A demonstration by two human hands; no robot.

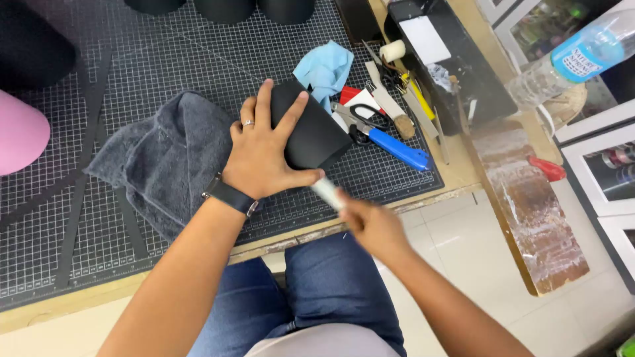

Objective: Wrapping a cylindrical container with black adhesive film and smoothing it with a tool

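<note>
In the head view, a black cup-shaped object (309,132) is pinned on its side against the gridded cutting mat (99,218) by the left hand (264,155), fingers spread flat over it. A small white tool (329,193), blurred, is gripped in the clenched right hand (374,225) just beside the object's rim. A grey towel (172,158) lies underneath; scissors (364,118) and a blue-handled knife (397,149) lie nearby.

You're at a wooden table (456,173) covered by a black gridded cutting mat (165,59). On the mat, a grey towel (169,158) lies toward the near edge, with a light blue cloth (325,66), scissors (360,118) and a blue-handled cutter (397,148) nearer the right edge. A black tray (463,66) sits at the far right corner.
</note>
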